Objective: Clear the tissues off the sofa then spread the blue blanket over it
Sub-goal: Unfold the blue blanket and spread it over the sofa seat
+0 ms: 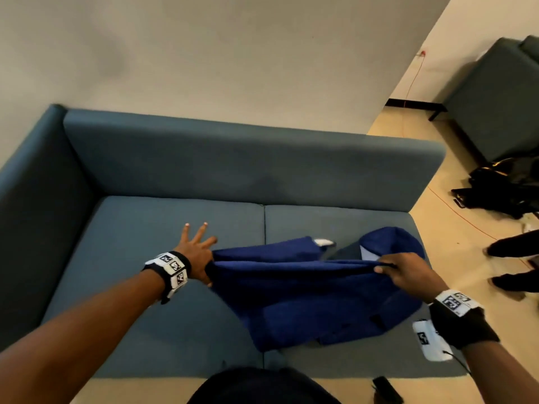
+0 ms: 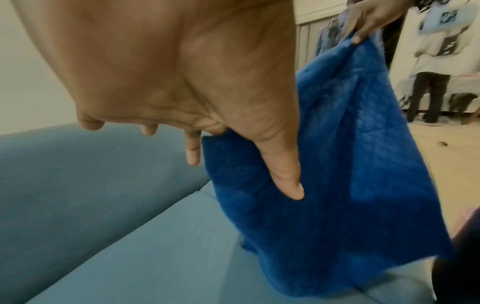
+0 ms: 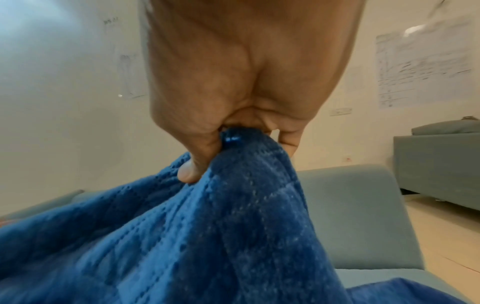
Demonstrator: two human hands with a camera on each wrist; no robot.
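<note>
The blue blanket [image 1: 315,290] hangs stretched between my two hands above the right seat cushion of the grey-blue sofa [image 1: 163,228], its lower folds resting on the cushion. My left hand [image 1: 201,255] pinches one upper edge between thumb and index finger, the other fingers spread straight. In the left wrist view the thumb [image 2: 283,170] presses on the blanket [image 2: 337,164]. My right hand [image 1: 405,269] grips the other upper edge; in the right wrist view its fingers [image 3: 205,156] bunch the fabric [image 3: 207,236]. A small white piece [image 1: 323,242] shows at a blanket corner. No tissues are visible on the seat.
A second sofa [image 1: 495,103] stands at the back right. Black bags [image 1: 504,188] and a red cable lie on the floor right of the sofa. Another person's feet [image 1: 507,263] stand there. A dark object [image 1: 386,387] lies on the floor by the sofa front.
</note>
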